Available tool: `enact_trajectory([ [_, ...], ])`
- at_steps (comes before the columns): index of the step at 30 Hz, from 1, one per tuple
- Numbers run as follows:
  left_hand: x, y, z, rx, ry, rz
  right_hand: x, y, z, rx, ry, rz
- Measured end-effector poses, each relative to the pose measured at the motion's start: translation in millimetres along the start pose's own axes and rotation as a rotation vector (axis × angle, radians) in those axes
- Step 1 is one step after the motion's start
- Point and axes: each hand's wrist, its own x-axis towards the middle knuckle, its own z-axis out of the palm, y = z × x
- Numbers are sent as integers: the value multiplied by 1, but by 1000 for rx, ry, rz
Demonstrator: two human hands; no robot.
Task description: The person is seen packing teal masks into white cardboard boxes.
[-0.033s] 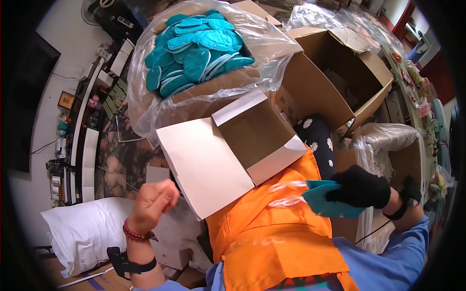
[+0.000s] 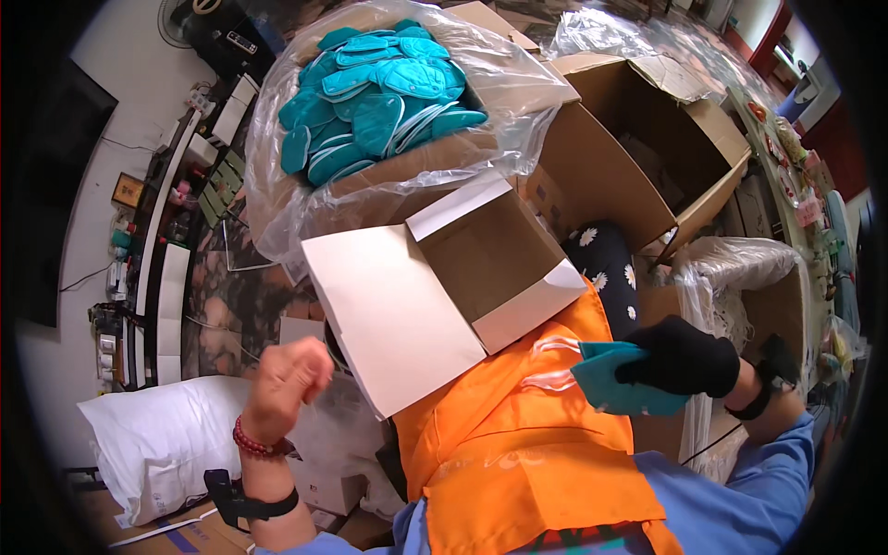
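Observation:
In my right hand (image 2: 689,359), which wears a black glove, is a folded teal fabric piece (image 2: 629,379). Two thin whitish straps (image 2: 553,379) stick out from its left side, over the orange apron (image 2: 518,453). My bare left hand (image 2: 289,379) hovers left of the lap with its fingers curled in; whether anything is inside them is hidden. Between and beyond my hands, an open white carton (image 2: 398,319) with a brown inside rests on my lap, its lid folded out to the left. No contents show in it.
Teal padded pieces (image 2: 379,92) heap up in a plastic-lined box (image 2: 416,162) ahead. Right of it stands an open brown carton (image 2: 601,171). A plastic-lined carton (image 2: 782,314) is at the right, a white sack (image 2: 166,444) at the left. A cluttered shelf lines the left wall.
My left hand has turned a little and its fingers look looser. The straps, blurred before, now show sharply. My right hand with the teal piece has shifted slightly left.

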Motion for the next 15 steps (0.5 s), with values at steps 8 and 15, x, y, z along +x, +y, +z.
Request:
enact_trajectory([
  [8,-5,-137,-47,-177,441,-354,19,-35,5,582,273,175],
  [15,22,-219,-41,-421,457,-506,32,-33,-10,24,388,-41],
])
